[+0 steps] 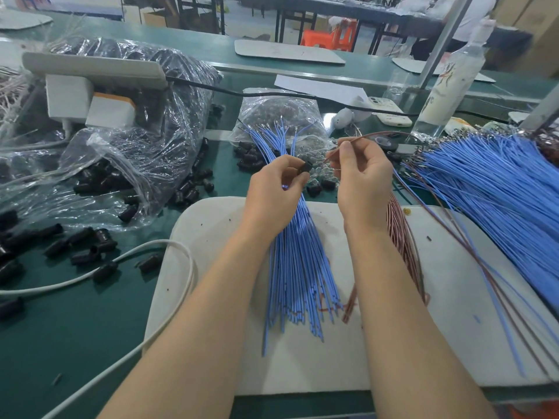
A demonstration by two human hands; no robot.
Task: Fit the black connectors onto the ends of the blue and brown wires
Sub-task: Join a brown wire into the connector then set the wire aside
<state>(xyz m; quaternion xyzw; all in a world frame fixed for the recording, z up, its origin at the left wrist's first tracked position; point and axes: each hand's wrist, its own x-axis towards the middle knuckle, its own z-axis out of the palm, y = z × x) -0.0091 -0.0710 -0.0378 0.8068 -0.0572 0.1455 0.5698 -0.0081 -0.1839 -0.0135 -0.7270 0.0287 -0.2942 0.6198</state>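
- Head view: a white work pad (211, 237) is shown on a green bench (75, 313), with a white cable (151, 245) curving past its left edge.
- Working room is bounded on the left by loose black connectors (84, 246) and a plastic bag (145, 152), and on the right by a large blue wire pile (499, 189).
- A blue wire bundle (299, 261) and a brown wire bundle (402, 234) are laid on the pad.
- The left hand (276, 186) is raised over the blue bundle, and a black connector (304, 168) is pinched in its curled fingers.
- The right hand (361, 176) is held just beside it, apart. A brown wire (381, 135) is pinched between thumb and forefinger, its tip near the connector.
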